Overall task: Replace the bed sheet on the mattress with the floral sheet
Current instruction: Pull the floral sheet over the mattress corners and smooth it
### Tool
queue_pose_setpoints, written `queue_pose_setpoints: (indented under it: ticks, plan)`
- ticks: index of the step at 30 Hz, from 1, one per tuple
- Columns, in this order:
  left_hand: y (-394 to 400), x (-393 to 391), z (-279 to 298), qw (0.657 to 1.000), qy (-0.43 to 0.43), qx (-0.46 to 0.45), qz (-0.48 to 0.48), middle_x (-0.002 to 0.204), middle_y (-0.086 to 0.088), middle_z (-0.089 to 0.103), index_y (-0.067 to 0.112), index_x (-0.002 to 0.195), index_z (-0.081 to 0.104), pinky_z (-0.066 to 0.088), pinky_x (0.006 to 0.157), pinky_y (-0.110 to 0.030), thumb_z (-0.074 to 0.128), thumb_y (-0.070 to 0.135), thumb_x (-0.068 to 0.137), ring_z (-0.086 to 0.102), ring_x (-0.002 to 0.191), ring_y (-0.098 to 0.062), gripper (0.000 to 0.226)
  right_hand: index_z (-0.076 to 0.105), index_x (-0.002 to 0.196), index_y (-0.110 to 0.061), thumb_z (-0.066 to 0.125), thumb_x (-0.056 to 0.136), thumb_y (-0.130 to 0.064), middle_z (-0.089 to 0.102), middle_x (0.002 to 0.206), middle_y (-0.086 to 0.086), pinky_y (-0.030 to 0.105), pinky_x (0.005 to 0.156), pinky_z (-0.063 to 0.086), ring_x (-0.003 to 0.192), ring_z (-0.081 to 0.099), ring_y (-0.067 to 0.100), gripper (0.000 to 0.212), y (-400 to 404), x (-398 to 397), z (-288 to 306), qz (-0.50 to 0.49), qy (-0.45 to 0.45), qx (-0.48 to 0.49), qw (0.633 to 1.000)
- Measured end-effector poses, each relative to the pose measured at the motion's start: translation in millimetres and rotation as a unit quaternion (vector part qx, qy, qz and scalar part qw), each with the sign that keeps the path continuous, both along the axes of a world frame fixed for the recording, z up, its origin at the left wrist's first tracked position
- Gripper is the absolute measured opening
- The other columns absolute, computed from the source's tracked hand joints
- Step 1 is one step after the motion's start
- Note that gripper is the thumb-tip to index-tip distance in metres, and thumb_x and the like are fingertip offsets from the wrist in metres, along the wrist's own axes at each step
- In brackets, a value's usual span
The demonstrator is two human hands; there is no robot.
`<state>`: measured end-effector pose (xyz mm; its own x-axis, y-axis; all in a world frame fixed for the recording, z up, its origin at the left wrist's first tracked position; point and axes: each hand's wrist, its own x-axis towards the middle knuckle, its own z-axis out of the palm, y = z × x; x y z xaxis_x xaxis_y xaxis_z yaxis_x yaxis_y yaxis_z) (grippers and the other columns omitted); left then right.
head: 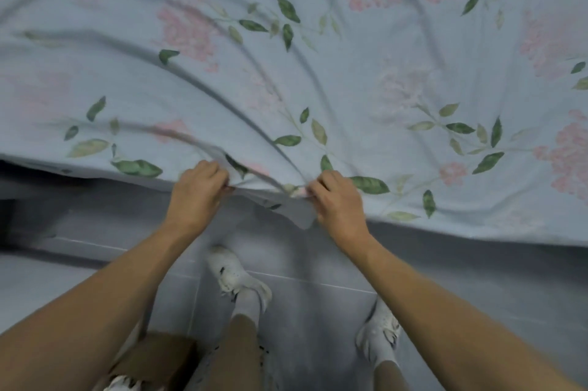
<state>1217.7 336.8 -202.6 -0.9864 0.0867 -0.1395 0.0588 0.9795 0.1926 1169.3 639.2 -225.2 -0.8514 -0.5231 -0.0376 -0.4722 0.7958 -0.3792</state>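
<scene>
Across the upper part of the head view, the floral sheet (318,78) is spread out, pale blue and printed with pink flower clusters and green leaves. It is seen to be drawn into long folds that fan out from its near edge, where the cloth is bunched between the two hands. The mattress itself is hidden under the sheet, so that only the draped edge can be made out, hanging over a grey side below it.

The left hand (199,188) is closed, with the fingers curled round a gathered fold of the sheet's edge. The right hand (337,199) is closed in the same way, with the hem pinched between thumb and fingers just beside a printed leaf. The two hands are held near each other, and a short slack flap of cloth hangs down between them. Both forearms are bare and are stretched forward from the bottom corners of the picture.

Below the hands, a grey tiled floor (461,289) is shown, with pale grout lines running across it. Two white shoes are seen on it, the left shoe (237,276) set nearer the bed and the right shoe (380,331) further back, each worn with a pale sock. At the lower left a brown cardboard box (159,355) is partly covered by the left forearm; whether anything lies in it cannot be told.
</scene>
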Motion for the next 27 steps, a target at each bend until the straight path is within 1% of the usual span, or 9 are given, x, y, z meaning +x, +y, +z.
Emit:
queue_pose_setpoints:
  ticks: [3, 5, 7, 9, 11, 16, 18, 22, 27]
  plan:
    - [-20.0, 19.9, -1.7, 0.998, -0.046, 0.038, -0.033, 0.075, -0.010, 0.053, 0.011, 0.073, 0.056, 0.042, 0.052, -0.040, 0.090, 0.001, 0.063, 0.055, 0.070, -0.033, 0.036, 0.060, 0.082, -0.010, 0.074, 0.083, -0.001, 0.052, 0.086, 0.009, 0.041, 0.062, 0.032, 0.075, 0.047, 0.032, 0.017, -11.7, 21.0, 4.4, -0.006, -0.009, 0.012, 1.000]
    - [-28.8, 42.3, -0.3, 0.994, -0.085, 0.034, -0.057, 0.070, -0.006, 0.053, 0.014, 0.068, 0.056, 0.040, 0.047, -0.033, 0.096, 0.005, 0.047, 0.056, 0.063, -0.030, 0.046, 0.057, 0.080, -0.012, 0.073, 0.078, 0.004, 0.050, 0.086, 0.007, 0.037, 0.065, 0.024, 0.074, 0.045, 0.031, 0.023, -19.0, 42.0, 14.6, 0.033, -0.028, 0.034, 0.998]
    - [-43.4, 58.4, 3.4, 0.992, -0.104, 0.039, -0.062, 0.071, -0.004, 0.055, 0.016, 0.069, 0.058, 0.040, 0.050, -0.030, 0.098, 0.011, 0.047, 0.057, 0.064, -0.027, 0.046, 0.056, 0.082, -0.014, 0.072, 0.070, 0.004, 0.049, 0.089, 0.006, 0.036, 0.067, 0.023, 0.077, 0.046, 0.030, 0.026, -31.3, 53.0, 25.4, 0.053, -0.045, 0.067, 0.995]
    - [-64.7, 61.4, 9.8, 0.994, -0.089, 0.048, -0.039, 0.090, -0.003, 0.060, 0.019, 0.089, 0.065, 0.043, 0.062, -0.035, 0.094, 0.022, 0.063, 0.059, 0.082, -0.027, 0.039, 0.059, 0.090, -0.014, 0.071, 0.069, -0.002, 0.050, 0.096, 0.005, 0.039, 0.068, 0.031, 0.083, 0.047, 0.030, 0.027, -53.4, 47.9, 34.8, 0.034, -0.054, 0.085, 0.994]
    - [-89.7, 53.0, 19.6, 0.998, -0.059, 0.031, 0.003, 0.111, -0.005, 0.059, 0.020, 0.113, 0.065, 0.045, 0.075, -0.040, 0.089, 0.029, 0.072, 0.058, 0.099, -0.028, 0.048, 0.060, 0.101, -0.016, 0.073, 0.078, -0.012, 0.052, 0.105, 0.005, 0.043, 0.071, 0.041, 0.090, 0.049, 0.030, 0.026, -88.6, 38.0, 43.6, 0.013, -0.072, 0.067, 0.995]
    - [-166.4, 18.6, 22.6, 0.990, -0.060, -0.036, 0.123, 0.132, -0.018, 0.052, 0.015, 0.138, 0.057, 0.046, 0.087, -0.050, 0.092, 0.028, 0.067, 0.052, 0.119, -0.039, 0.081, 0.057, 0.125, -0.021, 0.076, 0.076, -0.026, 0.052, 0.121, 0.004, 0.043, 0.077, 0.043, 0.103, 0.049, 0.029, 0.053, -202.0, 15.8, 40.2, 0.075, -0.078, 0.048, 0.993]
    - [-195.2, 9.3, 15.4, 0.989, -0.072, -0.045, 0.123, 0.120, -0.017, 0.055, 0.010, 0.131, 0.059, 0.047, 0.079, -0.048, 0.095, 0.023, 0.061, 0.054, 0.108, -0.039, 0.080, 0.060, 0.115, -0.019, 0.077, 0.075, -0.022, 0.055, 0.111, 0.003, 0.041, 0.071, 0.041, 0.095, 0.050, 0.028, 0.044, -237.2, 4.6, 27.8, 0.091, -0.068, 0.042, 0.993]
    - [-218.8, 20.1, 5.3, 1.000, -0.001, -0.024, 0.017, 0.076, -0.012, 0.055, 0.010, 0.080, 0.058, 0.045, 0.059, -0.042, 0.083, -0.002, 0.065, 0.055, 0.072, -0.032, 0.031, 0.056, 0.080, -0.015, 0.077, 0.071, -0.004, 0.054, 0.082, 0.002, 0.038, 0.052, 0.036, 0.074, 0.051, 0.025, 0.025, -262.4, 3.0, 11.1, 0.088, -0.084, -0.001, 0.993]
    - [-254.1, 63.8, 26.0, 0.998, -0.043, -0.016, 0.045, 0.072, -0.005, 0.051, 0.017, 0.070, 0.054, 0.032, 0.058, -0.036, 0.079, -0.008, 0.055, 0.051, 0.067, -0.028, 0.038, 0.054, 0.077, -0.016, 0.074, 0.064, -0.001, 0.053, 0.080, 0.002, 0.037, 0.049, 0.038, 0.072, 0.053, 0.028, 0.029, -274.3, 10.0, 25.9, 0.176, -0.153, 0.033, 0.972]
